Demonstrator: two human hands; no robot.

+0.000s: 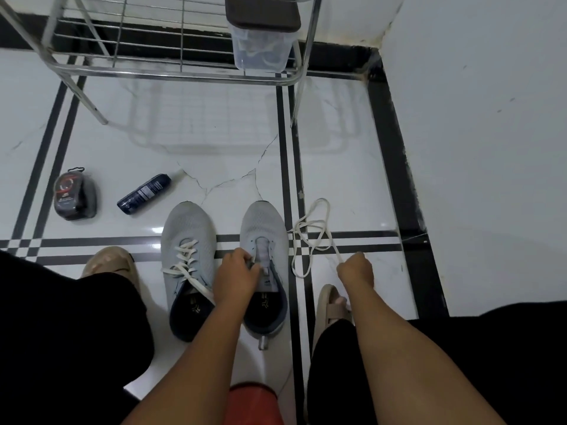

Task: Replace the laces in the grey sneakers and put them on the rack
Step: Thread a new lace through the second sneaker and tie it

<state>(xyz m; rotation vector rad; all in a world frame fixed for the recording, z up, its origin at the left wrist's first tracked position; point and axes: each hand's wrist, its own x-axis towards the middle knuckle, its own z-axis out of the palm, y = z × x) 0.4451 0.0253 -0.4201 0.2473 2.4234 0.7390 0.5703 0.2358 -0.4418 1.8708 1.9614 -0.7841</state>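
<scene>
Lying at nine o'clock on the white tiled floor (pixel 337 167), a dark shoe-polish case (pixel 75 196) and a dark spray can (pixel 144 194) are sitting near each other, apart from the shoes. A tan slipper (pixel 107 262) is showing at eight o'clock beside a black-clad knee. The metal rack (pixel 171 64) is standing at twelve o'clock, its legs planted on the floor and bare tile lying open between it and the sneakers; a clear plastic box (pixel 260 52) with a dark lid is resting on its right end.

At centre the left grey sneaker (pixel 188 250) is sitting laced in white, its loose ends trailing toward the heel. Just beside it at its three o'clock, the right grey sneaker (pixel 265 237) is standing unlaced, and the left hand (pixel 237 271) is gripping its eyelet edge by the tongue, fingers curled.

Toward three o'clock a loose white lace (pixel 310 237) is lying in loops on the floor, and the right hand (pixel 356 269) is pinching one end in a closed fist. A black skirting strip and the wall (pixel 475 133) are closing off the right side.
</scene>
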